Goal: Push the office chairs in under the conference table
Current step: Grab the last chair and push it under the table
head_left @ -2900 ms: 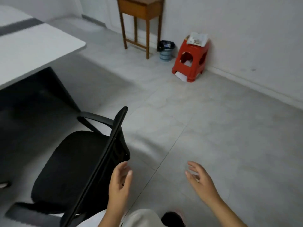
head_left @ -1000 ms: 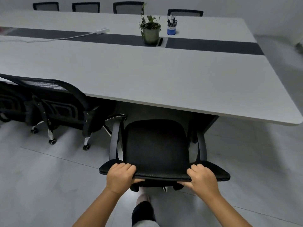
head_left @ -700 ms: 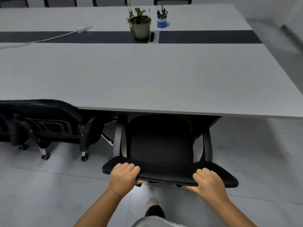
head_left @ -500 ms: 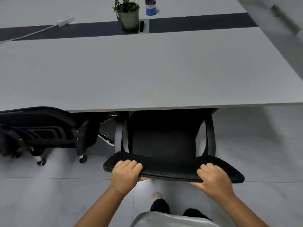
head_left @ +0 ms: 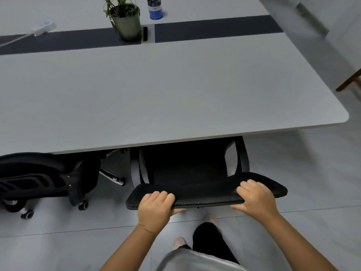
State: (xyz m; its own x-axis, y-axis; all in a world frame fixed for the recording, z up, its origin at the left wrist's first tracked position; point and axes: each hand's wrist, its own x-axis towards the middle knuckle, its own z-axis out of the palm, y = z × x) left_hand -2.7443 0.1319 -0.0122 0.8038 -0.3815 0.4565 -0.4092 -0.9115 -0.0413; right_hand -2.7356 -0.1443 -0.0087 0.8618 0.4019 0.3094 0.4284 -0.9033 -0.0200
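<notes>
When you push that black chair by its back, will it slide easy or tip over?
It will probably roll easily: the chair beside it stands on small wheels, and this chair looks the same kind. The floor is smooth tile, so little should catch. The mesh back may flex slightly where the left hand and right hand grip it, so tipping seems unlikely.

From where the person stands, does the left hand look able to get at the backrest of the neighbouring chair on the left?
Probably yes, once it lets go. The left hand is clamped on the chair backrest being pushed; the neighbouring chair sits beside it across bare floor, nothing between, though likely a sideways lean.
</notes>
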